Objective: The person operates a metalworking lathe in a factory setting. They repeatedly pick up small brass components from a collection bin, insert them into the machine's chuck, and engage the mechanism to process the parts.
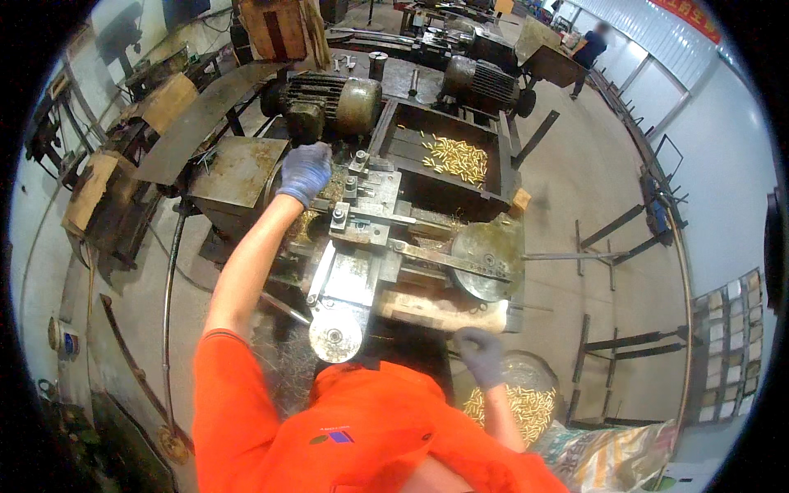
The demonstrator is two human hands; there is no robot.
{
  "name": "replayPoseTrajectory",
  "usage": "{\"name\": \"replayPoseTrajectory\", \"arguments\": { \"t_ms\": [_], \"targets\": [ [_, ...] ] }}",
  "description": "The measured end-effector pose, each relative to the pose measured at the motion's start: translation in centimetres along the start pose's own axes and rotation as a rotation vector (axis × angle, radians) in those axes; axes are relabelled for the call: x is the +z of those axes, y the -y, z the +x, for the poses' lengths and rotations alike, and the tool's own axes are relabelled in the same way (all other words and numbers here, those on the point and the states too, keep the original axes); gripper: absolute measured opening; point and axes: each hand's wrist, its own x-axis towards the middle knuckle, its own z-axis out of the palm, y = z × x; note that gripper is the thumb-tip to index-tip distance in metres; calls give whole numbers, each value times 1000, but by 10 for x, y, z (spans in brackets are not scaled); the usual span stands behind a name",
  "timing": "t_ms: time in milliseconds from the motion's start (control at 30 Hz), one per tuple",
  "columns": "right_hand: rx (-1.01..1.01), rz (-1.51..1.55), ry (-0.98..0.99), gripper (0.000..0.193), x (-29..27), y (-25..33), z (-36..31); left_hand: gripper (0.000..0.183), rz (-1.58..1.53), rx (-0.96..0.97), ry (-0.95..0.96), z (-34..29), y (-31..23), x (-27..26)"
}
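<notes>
A metal machine [374,191] fills the middle of the scene; its near underside sinks into shadow, and the worker's body hides more of it. The orange shirt [345,435] spreads across the near side and is cut off by the lower edge, as is part of the printed sack [612,452] at the near right.

On the far right of the machine sits a dark tray [411,123], with a greasy motor [357,105] to its left. A pale slab [444,308] lies along the near side; its material is hard to make out. Near and right of it is a round bowl [530,370], partly covered by the right forearm.

The left grip [305,172], in a blue glove, is bent over the machine's left side, near the motor; the fingers' far side is hidden, so whether it grasps anything cannot be told. The right grip [481,355], in a grey glove, is curled beside the slab and the bowl, too blurred to show whether it encloses anything.

Smallest are the brass-coloured pieces [456,158], heaped in the tray and also in the bowl, their exact shape too small to read.
</notes>
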Motion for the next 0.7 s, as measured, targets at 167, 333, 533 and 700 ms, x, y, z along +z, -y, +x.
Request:
{"name": "replayPoseTrajectory", "arguments": {
  "t_ms": [167, 333, 533, 700],
  "targets": [
    [-41, -45, 12, 15, -1, -10, -4, 17, -244, 63, -153, 1, -1, 3],
    [0, -65, -26, 16, -6, -11, -8, 17, -56, -14, -146, 9, 19, -10],
    [-40, -139, 27, 16, -4, -4, -9, 21, -388, 1, -165, 1, 13, 5],
    [37, -82, -3, 17, -4, 4, -11, 23, -520, -35, -333, 8, 30, -26]
  ]
}}
